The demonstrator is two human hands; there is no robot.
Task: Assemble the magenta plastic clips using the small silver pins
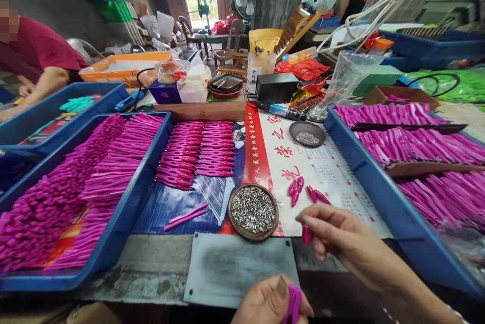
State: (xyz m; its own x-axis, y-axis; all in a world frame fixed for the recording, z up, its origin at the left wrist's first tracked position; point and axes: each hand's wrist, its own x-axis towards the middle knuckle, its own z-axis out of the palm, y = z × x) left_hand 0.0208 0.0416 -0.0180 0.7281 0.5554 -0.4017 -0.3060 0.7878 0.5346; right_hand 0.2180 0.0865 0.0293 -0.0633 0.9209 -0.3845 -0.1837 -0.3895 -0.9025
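My left hand (271,303) is at the bottom edge, closed around a magenta plastic piece (292,305). My right hand (343,238) hovers just right of a round dish of small metal pins (253,211) and pinches a small pink part (306,235) between thumb and fingers. On the printed sheet beyond it lie a few loose pink parts (296,190). A grey metal plate (238,266) lies between my hands and the dish.
A blue tray of magenta pieces (113,243) stands at left, another blue tray (379,197) at right. Rows of magenta pieces (197,154) lie in the middle, with a smaller dish of pins (306,133) behind. A person in a red shirt (36,58) works at far left.
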